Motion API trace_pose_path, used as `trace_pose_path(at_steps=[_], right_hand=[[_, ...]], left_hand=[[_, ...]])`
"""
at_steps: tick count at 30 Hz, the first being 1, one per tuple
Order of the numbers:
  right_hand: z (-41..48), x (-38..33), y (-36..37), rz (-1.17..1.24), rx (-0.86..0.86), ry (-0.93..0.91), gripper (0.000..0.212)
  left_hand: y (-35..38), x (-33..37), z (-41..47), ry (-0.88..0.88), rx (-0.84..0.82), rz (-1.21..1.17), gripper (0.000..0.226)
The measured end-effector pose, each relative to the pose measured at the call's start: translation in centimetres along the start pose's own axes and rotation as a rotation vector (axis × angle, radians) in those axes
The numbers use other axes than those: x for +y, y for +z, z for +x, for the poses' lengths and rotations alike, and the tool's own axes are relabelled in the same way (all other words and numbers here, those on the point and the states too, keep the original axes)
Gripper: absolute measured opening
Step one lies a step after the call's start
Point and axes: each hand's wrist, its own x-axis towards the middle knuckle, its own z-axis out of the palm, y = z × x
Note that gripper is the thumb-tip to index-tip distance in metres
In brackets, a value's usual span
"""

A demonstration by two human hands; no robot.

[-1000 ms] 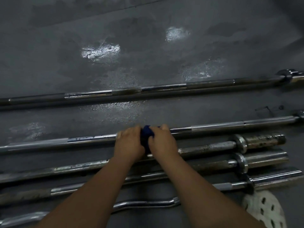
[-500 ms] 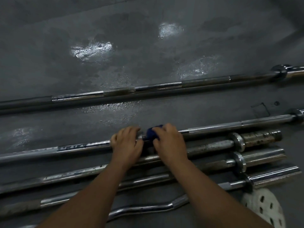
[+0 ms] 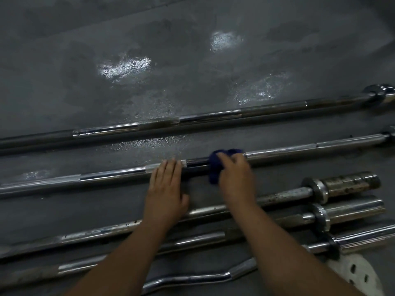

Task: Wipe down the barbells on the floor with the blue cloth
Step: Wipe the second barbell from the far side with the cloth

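Nearest you, at 6 o'clock, a chrome curl bar (image 3: 192, 278) kinks across the floor (image 3: 149, 39), with a white perforated piece (image 3: 359, 276) at 5 o'clock. Beyond it, toward 4 o'clock, straight bars lie packed side by side. The farthest is a rust-pitted bar (image 3: 350, 182), brown and rough at its sleeve.

At the centre your left hand (image 3: 166, 189) lies flat, fingers straight and together, with the fingertips resting on the barbell (image 3: 299, 149) that runs from 9 to 3 o'clock. Just beside it your right hand (image 3: 235, 174) curls over the blue cloth (image 3: 213, 169), which is bunched on that shaft.

The cloth looks soft and light, so it should wrap easily. Expect it to drag on the knurled bands and slide on the smooth chrome. The bar is probably heavy, stiff steel and more likely to roll than lift, so steady it on the shaft with a flat palm.

At 12 o'clock the far barbell (image 3: 213, 117) lies well apart, and the dark floor beyond it gleams in patches.
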Motion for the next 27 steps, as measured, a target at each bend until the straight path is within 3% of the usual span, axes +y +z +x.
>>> trace_pose_path(at_steps=[3, 5, 9, 11, 13, 15, 17, 19, 23, 27], right_hand=[[1.6, 3.5, -1.7, -0.006, 0.124, 0.255, 0.045], [1.9, 1.3, -0.7, 0.079, 0.120, 0.297, 0.041], [1.6, -3.9, 2.1, 0.024, -0.114, -0.069, 0.051], [3.1, -2.7, 1.0, 0.044, -0.081, -0.058, 0.052], [4.1, 0.3, -0.7, 0.069, 0.019, 0.167, 0.051], [4.0, 1.6, -1.9, 0.249, 0.156, 0.432, 0.044], [3.7, -1.2, -1.2, 0.753, 0.260, 0.754, 0.027], [3.4, -4.7, 0.2, 1.175, 0.181, 0.967, 0.026], [3.8, -3.1, 0.7, 1.319, -0.043, 1.061, 0.027], [4.5, -2.2, 1.1, 1.447, 0.179, 1.111, 0.043]], left_hand=[[0.0, -0.9, 1.0, 0.026, -0.023, 0.017, 0.092], [-0.2, -0.9, 1.8, 0.017, -0.039, 0.006, 0.094], [-1.0, -1.2, 4.3, -0.022, -0.054, -0.014, 0.097], [-1.4, -1.4, 5.3, -0.011, -0.056, 0.010, 0.096], [-1.6, -1.4, 5.7, -0.012, -0.043, 0.013, 0.093], [-1.5, -0.9, 5.7, -0.039, -0.031, 0.001, 0.092], [-1.2, -0.4, 5.6, -0.068, -0.009, -0.003, 0.092], [-1.2, -0.3, 5.4, -0.075, 0.004, -0.018, 0.091], [-1.3, -1.0, 5.0, -0.043, -0.012, -0.035, 0.091], [-1.2, 0.0, 5.0, -0.108, 0.011, -0.066, 0.090]])
